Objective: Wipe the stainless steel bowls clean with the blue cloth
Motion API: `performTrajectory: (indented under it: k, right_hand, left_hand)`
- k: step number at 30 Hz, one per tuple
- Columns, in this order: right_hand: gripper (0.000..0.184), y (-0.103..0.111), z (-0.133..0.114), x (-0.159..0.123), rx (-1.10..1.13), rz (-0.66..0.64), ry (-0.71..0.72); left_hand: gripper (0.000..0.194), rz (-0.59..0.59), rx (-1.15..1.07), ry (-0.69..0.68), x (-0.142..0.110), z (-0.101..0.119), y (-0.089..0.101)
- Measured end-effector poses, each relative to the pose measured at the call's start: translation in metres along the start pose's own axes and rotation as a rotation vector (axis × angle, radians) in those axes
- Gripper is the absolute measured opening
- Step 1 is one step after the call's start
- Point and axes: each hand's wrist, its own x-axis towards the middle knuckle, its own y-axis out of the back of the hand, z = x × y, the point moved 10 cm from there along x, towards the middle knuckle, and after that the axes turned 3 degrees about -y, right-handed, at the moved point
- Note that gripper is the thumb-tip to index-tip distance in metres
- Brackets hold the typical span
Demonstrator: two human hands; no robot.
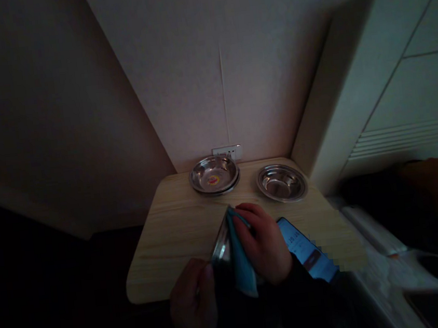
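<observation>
The desk [177, 215] extends beyond the fingers of both hands. Metal plate [223, 247], tilted on edge: between left and right fingers. Left hand [194, 297]: fingers clamped on the plate's near rim. Right hand [264, 242]: fingers closed on the blue cloth [241, 258], pressed to the plate. Stacked dishes [214, 171]: beyond the fingers. Lit phone [306, 248]: just right of the right fingers.

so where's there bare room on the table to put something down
Widest: the left side of the table, bordered by its left edge, the left bowls and the left hand. A narrow strip separates the left and right bowls. Crowded: the front middle, where the held metal dish, cloth, right hand and phone bunch up.
</observation>
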Motion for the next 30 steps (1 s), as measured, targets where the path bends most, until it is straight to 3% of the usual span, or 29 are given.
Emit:
performTrajectory:
  k: [2,5,8,10,15,17,23,28,30]
  right_hand:
    - [0.022,0.000,0.002,-0.007,0.023,0.014,0.007]
    - [0.028,-0.002,-0.012,-0.040,-0.015,0.051,0.111]
    - [0.028,-0.003,-0.031,-0.064,-0.103,0.054,0.273]
    - [0.024,-0.001,-0.035,-0.061,-0.142,0.064,0.328]
    - [0.017,0.003,-0.006,-0.012,-0.067,0.048,0.124]
    - [0.019,0.001,-0.004,-0.010,-0.038,0.039,0.063]
    - [0.023,-0.006,-0.043,-0.038,-0.147,0.030,0.244]
    - [0.023,-0.004,-0.001,-0.005,-0.024,-0.036,0.040]
    - [0.026,-0.006,0.003,-0.006,-0.005,-0.060,0.014]
  left_hand:
    - [0.028,-0.039,-0.003,-0.083,0.003,0.007,-0.005]
    - [0.027,-0.066,-0.018,-0.176,0.006,0.014,-0.008]
    - [0.029,-0.076,-0.023,-0.176,0.007,0.014,-0.010]
    - [0.031,-0.089,-0.018,-0.151,0.007,0.012,-0.011]
    - [0.030,-0.046,-0.001,-0.077,0.002,0.002,-0.006]
    - [0.029,-0.029,-0.005,-0.086,0.002,0.001,-0.004]
    - [0.030,-0.018,0.000,-0.039,0.002,-0.005,0.000]
    - [0.029,-0.014,-0.024,-0.038,-0.001,-0.002,0.001]
    - [0.029,0.010,-0.012,-0.022,-0.002,-0.005,0.004]
